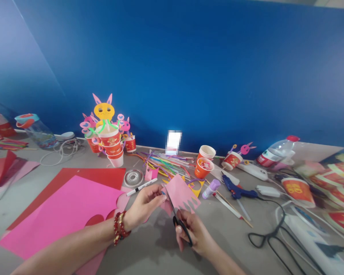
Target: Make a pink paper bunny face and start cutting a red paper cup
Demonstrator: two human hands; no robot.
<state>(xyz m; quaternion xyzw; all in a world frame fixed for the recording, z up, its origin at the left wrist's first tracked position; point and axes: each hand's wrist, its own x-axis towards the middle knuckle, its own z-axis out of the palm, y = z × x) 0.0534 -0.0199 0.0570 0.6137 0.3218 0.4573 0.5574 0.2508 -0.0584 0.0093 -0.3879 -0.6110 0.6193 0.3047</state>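
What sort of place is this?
Likely a craft workspace: black-handled scissors at a jagged-cut pale pink sheet, a blue glue gun on the grey table, and a stack of red paper cups topped by a yellow rabbit-like face.

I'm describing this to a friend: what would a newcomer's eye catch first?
Probably the yellow rabbit-eared figure above the stacked red cups, back left. Next, the bright pink sheet lying over red paper, front left. Then the right hand holding scissors at pale pink paper, front centre.
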